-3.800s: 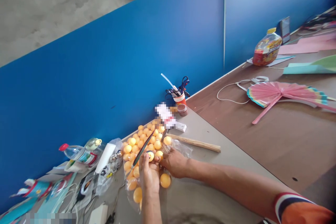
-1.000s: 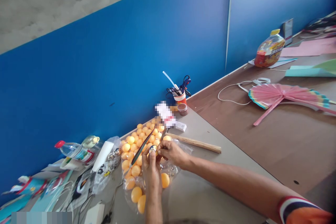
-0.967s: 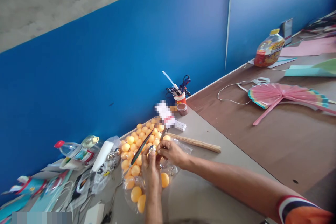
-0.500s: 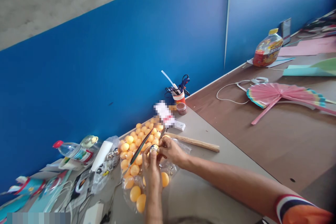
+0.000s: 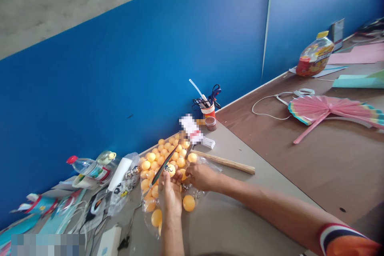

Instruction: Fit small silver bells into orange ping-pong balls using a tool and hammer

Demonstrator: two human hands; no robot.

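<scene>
Between the fingertips of my left hand (image 5: 171, 196) is an orange ping-pong ball (image 5: 171, 169) with dark marks on its surface. My right hand (image 5: 200, 176) is just to its right, apart from that ball, with fingers curled and tips together low over the pile; whatever they may pinch is hidden. Under both hands, several orange balls lie in a clear plastic bag (image 5: 151, 224). Small shiny silver pieces (image 5: 198, 195) show at the bag's right side, below my right hand. A dark, slim strip-like tool (image 5: 162, 168) slants across the balls beside my left fingertips.
A wooden stick (image 5: 225, 162) and a small white box (image 5: 208, 143) lie beyond my right hand. Behind them stand a lidded jar (image 5: 211, 125) and a cup of tools (image 5: 208, 110). Bottles (image 5: 90, 170) and cables crowd the left; a pink paper fan (image 5: 327, 108) lies right.
My right hand has come away from the ball in my left hand, moving slightly right and down. The left hand has turned palm up more, showing the ball's marked face.
</scene>
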